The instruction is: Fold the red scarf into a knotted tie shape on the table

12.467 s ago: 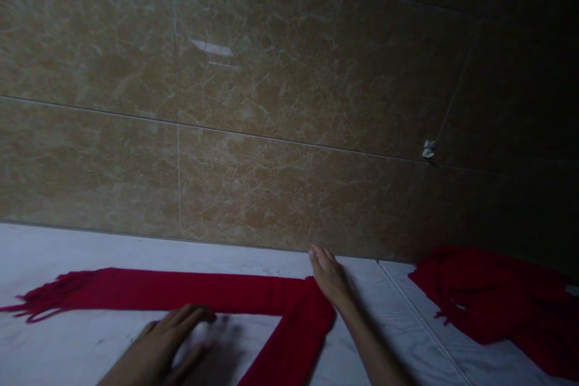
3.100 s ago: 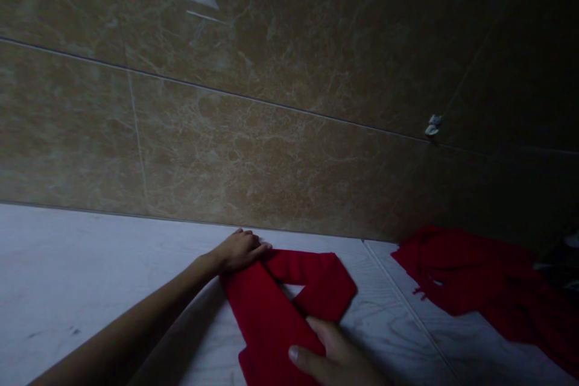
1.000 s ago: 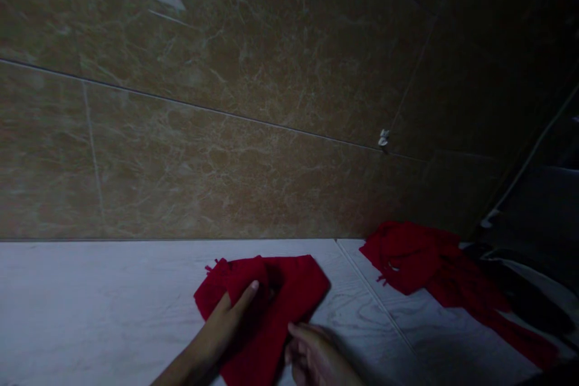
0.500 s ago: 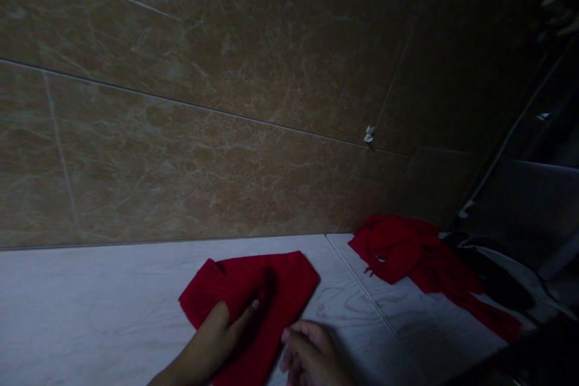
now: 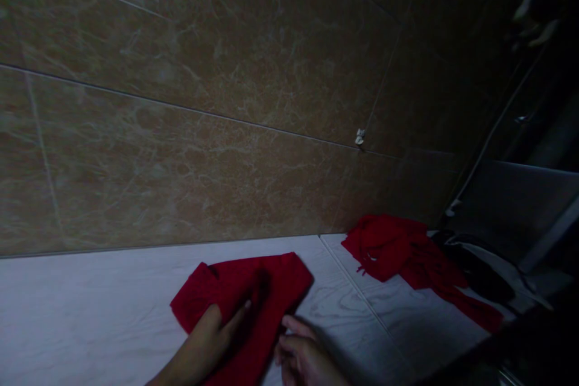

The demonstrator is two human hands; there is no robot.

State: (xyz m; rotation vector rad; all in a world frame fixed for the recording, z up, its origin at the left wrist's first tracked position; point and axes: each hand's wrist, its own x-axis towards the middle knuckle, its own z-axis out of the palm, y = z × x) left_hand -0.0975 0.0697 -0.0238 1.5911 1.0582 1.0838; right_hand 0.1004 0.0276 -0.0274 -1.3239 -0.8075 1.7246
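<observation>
A red cloth piece (image 5: 284,274), perhaps a garment, lies folded on the pale wood-patterned surface (image 5: 104,307) in front of me. My left hand (image 5: 210,335) is at its left part, with the fingers hidden under a raised fold and the thumb lying beside that fold. Close to the cloth's right edge is my right hand (image 5: 301,353). Its fingers are loosely bent and apart, and the fingertips touch or nearly touch the edge; nothing shows between them.
More red fabric (image 5: 389,250) lies crumpled to the right against the brown marbled wall (image 5: 226,163). A dark object (image 5: 488,277) and a cord are beyond it. A small white fitting (image 5: 360,136) sits on the wall. The far right is very dark.
My right hand's thumb and forefinger, close together before, are now apart. My left hand stays in the cloth's fold. The whole view has shifted slightly.
</observation>
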